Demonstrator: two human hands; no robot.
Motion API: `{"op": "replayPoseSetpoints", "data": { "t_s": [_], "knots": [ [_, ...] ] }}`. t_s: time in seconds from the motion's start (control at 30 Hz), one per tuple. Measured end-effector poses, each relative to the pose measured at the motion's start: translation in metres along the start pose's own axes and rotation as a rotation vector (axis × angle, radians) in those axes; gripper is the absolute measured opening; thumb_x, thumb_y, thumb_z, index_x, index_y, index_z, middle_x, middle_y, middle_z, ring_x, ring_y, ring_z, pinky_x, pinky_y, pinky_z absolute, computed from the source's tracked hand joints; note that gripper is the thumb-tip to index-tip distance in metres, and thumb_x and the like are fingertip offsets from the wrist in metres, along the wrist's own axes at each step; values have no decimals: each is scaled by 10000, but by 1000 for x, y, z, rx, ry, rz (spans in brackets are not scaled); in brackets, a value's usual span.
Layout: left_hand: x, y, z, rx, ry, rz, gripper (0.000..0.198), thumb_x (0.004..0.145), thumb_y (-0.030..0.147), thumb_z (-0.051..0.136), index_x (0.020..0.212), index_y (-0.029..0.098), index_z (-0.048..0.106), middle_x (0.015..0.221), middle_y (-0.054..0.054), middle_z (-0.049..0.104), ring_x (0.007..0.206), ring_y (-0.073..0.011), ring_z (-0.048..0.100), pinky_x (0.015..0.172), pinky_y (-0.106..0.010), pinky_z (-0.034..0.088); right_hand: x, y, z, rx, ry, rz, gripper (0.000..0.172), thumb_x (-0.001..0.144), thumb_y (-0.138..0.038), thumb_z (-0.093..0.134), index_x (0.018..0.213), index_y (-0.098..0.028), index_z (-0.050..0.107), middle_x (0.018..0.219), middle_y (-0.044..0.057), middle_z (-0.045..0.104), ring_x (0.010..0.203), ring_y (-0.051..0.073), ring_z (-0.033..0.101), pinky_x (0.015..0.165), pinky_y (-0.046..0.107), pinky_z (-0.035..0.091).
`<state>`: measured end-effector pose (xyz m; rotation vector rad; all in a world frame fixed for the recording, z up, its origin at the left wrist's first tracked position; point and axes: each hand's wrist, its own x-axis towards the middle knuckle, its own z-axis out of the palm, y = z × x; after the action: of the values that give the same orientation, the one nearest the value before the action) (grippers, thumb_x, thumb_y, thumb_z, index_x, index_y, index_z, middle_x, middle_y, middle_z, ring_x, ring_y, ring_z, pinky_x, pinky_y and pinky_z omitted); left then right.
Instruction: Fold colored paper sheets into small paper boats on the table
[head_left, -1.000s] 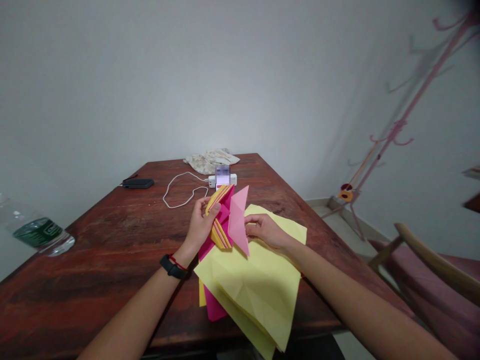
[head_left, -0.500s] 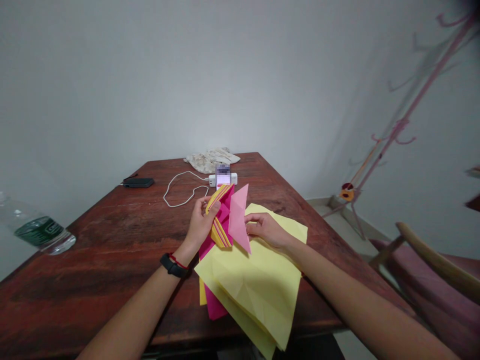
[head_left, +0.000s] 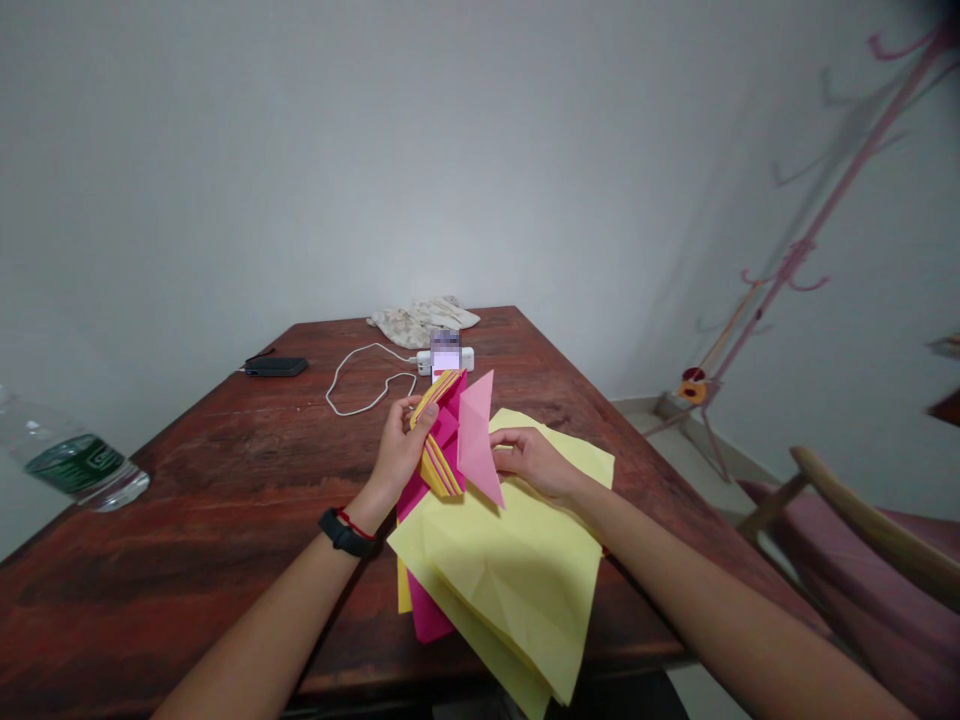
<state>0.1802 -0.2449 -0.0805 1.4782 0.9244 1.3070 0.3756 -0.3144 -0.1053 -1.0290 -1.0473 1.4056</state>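
Note:
My left hand (head_left: 399,447) grips a folded paper piece (head_left: 441,470) in yellow and magenta layers, thumb on its front. Against its right side stands a light pink folded paper (head_left: 478,440) with pointed ends. The fingers of my right hand (head_left: 531,460) are curled at the pink paper's right edge, closed on it; their tips are partly hidden. Under both hands lie creased pale yellow sheets (head_left: 517,560), overhanging the table's front edge. Magenta paper (head_left: 429,610) and a strip of deeper yellow paper show beneath them on the left.
On the wooden table (head_left: 225,520) stand a water bottle (head_left: 82,465) at left and a black power bank (head_left: 276,367). Behind the papers are a phone (head_left: 445,352), a white charger with a cable (head_left: 352,410) and a cloth (head_left: 416,320). A chair (head_left: 862,520) and pink coat rack (head_left: 802,245) are right.
Almost nothing differs. The pink paper's top tip has shifted very slightly left; both hands keep their places, and the view has moved a touch.

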Motion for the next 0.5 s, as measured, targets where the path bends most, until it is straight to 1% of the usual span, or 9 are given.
{"op": "replayPoseSetpoints", "data": {
  "t_s": [0.13, 0.27, 0.5],
  "knots": [
    [-1, 1, 0, -36, -5, -38, 466, 794, 575, 682, 1050, 196, 593, 992, -48, 653, 861, -176, 622, 792, -292, 482, 0, 2, -1, 1, -3, -21, 323, 595, -300, 889, 835, -146, 736, 717, 28, 729, 612, 150, 663, 606, 284, 550],
    [-2, 2, 2, -74, 4, -77, 464, 784, 589, 690, 1013, 195, 603, 946, -39, 659, 851, -180, 623, 772, -293, 487, -1, 2, -1, -15, -18, -31, 314, 610, -299, 880, 847, -150, 739, 770, 42, 747, 627, 157, 671, 620, 293, 550],
    [-1, -5, 2, -130, -17, -105, 494, 768, 602, 709, 1011, 183, 612, 910, -35, 663, 823, -178, 621, 779, -313, 491, -2, 2, -1, -6, -26, -3, 327, 614, -298, 880, 864, -150, 732, 770, 40, 755, 624, 148, 669, 621, 277, 530]
  ]
}}
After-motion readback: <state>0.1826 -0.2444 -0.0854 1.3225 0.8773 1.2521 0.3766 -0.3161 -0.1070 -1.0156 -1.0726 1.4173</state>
